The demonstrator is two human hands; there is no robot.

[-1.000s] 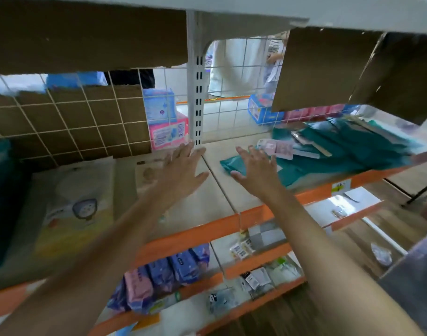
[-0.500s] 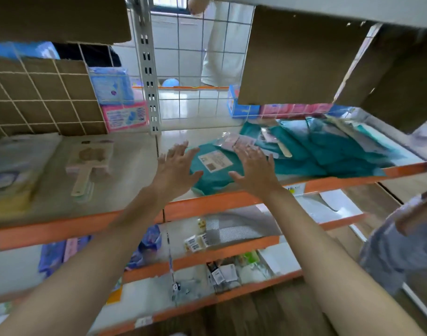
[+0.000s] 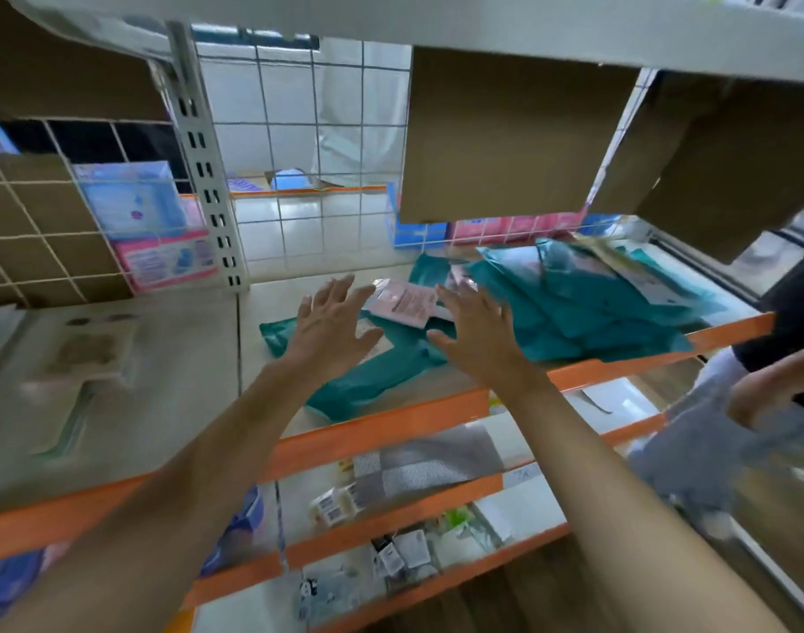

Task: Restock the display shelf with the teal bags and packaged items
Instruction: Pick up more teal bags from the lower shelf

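Both hands are released, fingers spread, grasping nothing. The left hand [image 3: 331, 326] and right hand [image 3: 473, 335] hover over a loose teal bag [image 3: 377, 372] near the shelf's front edge; whether either one touches it cannot be told (motion blur).

Risks, as judgement:
- The loose bag's near corner lies close to the orange front edge [image 3: 391, 427], and the film looks slick. A push from flat palms could slide it over the lip onto the lower shelves [image 3: 436, 472].
- A pink packet [image 3: 404, 303] rests on the bags between the hands, so lifting the bag under it could tip it off.
- The teal bag pile [image 3: 587, 303] toward the right end is overlapped and uneven. Pulling one bag could drag its neighbours forward.
- A second person's arm [image 3: 765, 390] is at the shelf's right end, so the two could collide.

Surface: beige shelf board with an orange rim and a wire grid back [image 3: 299, 130]. A flat pack [image 3: 89, 354] sits on the left section. Cardboard boxes [image 3: 505, 134] hang low from above, limiting headroom. Pink and blue packs [image 3: 153, 230] stand behind the grid at the back left. Room: shop aisle with a tiled floor beyond.
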